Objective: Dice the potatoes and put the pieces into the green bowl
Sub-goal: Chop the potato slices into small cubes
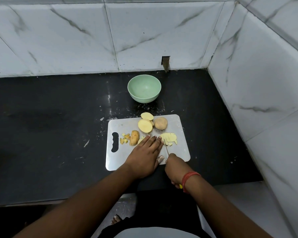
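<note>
The black bench [58, 121] runs into a tiled corner and carries everything. Near its front edge lies the pale cutting board [124, 160], handle slot to the left. Beyond the board, well apart from it toward the far wall, stands the green bowl [144, 91], with nothing visible in it; it likely waits there clear of the blade.

The left hand [145, 156] lies flat on the board, fingers straight and close together, probably steadying the board or the slices beside the cut. The right hand [175, 166] is curled round the knife [166, 148], whose yellow handle end shows below the wrist; its thin blade points away into the scored potato slab [169, 138], already cut in a grid on the board's right.

At the far side of the board rest an unpeeled potato half [160, 123] and cut halves [145, 125]. On the left lie a skin-side wedge [134, 137] and a few diced pieces [125, 137], not yet in the bowl.
</note>
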Demonstrator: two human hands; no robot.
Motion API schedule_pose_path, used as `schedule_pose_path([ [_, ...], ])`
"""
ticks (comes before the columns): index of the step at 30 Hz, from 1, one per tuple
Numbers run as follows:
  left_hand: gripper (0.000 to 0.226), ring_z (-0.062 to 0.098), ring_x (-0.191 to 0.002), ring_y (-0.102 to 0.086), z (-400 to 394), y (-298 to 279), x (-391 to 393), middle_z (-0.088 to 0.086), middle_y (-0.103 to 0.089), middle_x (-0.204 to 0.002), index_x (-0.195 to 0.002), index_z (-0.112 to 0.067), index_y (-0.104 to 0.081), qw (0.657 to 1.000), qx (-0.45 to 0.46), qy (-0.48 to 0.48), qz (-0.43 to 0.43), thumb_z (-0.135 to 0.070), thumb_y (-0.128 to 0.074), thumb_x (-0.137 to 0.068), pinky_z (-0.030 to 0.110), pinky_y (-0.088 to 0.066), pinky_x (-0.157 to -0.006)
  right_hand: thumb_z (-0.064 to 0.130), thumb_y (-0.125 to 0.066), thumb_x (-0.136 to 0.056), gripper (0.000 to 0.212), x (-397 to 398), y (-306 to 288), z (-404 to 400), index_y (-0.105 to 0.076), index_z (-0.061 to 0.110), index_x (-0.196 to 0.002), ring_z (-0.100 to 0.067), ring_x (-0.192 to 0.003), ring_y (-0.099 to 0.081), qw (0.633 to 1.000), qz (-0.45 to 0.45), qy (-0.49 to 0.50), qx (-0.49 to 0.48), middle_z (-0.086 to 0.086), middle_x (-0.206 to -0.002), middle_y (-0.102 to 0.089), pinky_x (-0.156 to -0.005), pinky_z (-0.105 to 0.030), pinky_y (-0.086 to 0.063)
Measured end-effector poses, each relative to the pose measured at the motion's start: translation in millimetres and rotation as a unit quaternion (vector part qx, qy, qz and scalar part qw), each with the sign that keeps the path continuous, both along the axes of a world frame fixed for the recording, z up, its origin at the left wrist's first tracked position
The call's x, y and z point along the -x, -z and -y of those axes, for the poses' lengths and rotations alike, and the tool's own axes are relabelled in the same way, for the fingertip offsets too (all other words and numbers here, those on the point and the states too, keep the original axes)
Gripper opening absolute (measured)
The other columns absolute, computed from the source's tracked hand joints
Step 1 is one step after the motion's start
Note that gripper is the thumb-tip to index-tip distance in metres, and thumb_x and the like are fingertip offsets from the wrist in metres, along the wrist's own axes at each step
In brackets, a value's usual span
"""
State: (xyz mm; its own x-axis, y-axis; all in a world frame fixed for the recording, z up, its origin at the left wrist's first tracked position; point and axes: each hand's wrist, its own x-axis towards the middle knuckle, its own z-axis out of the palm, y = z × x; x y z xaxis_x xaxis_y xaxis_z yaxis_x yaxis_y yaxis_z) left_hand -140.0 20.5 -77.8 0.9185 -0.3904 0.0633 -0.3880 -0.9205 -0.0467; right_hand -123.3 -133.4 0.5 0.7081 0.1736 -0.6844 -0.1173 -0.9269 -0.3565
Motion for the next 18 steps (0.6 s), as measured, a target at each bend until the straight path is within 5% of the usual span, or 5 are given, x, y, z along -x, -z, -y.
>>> schedule_pose_path([
  [3,0.065,0.032,-0.146,-0.035,1.6,-0.5,0.1,0.014,-0.041,-0.157,-0.153,-0.006,-0.042,1.000,-0.004,-0.008,-0.007,-0.048,-0.027,-0.105,0.048,-0.023,-0.124,0.008,-0.039,-0.098,0.007,8.0,2.1,9.1,-0.033,0.011,-0.102,-0.017,-0.067,-0.044,0.999,0.019,-0.025,-0.010,-0.013,-0.099,-0.049,-0.076,-0.030,-0.043],
  [8,0.067,0.031,-0.147,-0.033,1.6,-2.2,0.6,0.014,-0.039,-0.158,-0.154,-0.006,-0.039,1.000,-0.009,-0.016,-0.018,-0.049,-0.024,-0.104,0.048,-0.022,-0.124,0.010,-0.038,-0.100,0.006,21.3,6.6,19.0,-0.037,0.013,-0.105,-0.031,-0.104,-0.060,0.999,0.013,-0.045,-0.004,-0.021,-0.119,-0.057,-0.080,-0.032,-0.046],
  [12,0.066,0.031,-0.148,-0.032,1.8,-2.2,1.9,0.012,-0.042,-0.157,-0.152,-0.007,-0.043,1.000,0.007,-0.023,-0.013,-0.050,-0.027,-0.104,0.048,-0.021,-0.124,0.017,-0.039,-0.102,0.010,23.5,8.3,29.2,-0.043,0.008,-0.105,-0.023,-0.070,-0.057,0.999,0.032,-0.008,-0.002,-0.015,-0.102,-0.059,-0.054,-0.027,-0.044],
  [18,0.063,0.029,-0.150,-0.031,-2.7,-11.0,12.5,0.012,-0.041,-0.158,-0.149,-0.006,-0.048,0.993,0.079,-0.086,0.032,-0.046,-0.031,-0.103,0.047,-0.020,-0.125,0.029,-0.033,-0.104,0.020,16.0,-7.8,45.4,-0.042,0.011,-0.102,-0.024,-0.048,-0.054,0.993,0.078,0.045,-0.077,-0.012,-0.082,-0.055,-0.036,-0.023,-0.039],
])
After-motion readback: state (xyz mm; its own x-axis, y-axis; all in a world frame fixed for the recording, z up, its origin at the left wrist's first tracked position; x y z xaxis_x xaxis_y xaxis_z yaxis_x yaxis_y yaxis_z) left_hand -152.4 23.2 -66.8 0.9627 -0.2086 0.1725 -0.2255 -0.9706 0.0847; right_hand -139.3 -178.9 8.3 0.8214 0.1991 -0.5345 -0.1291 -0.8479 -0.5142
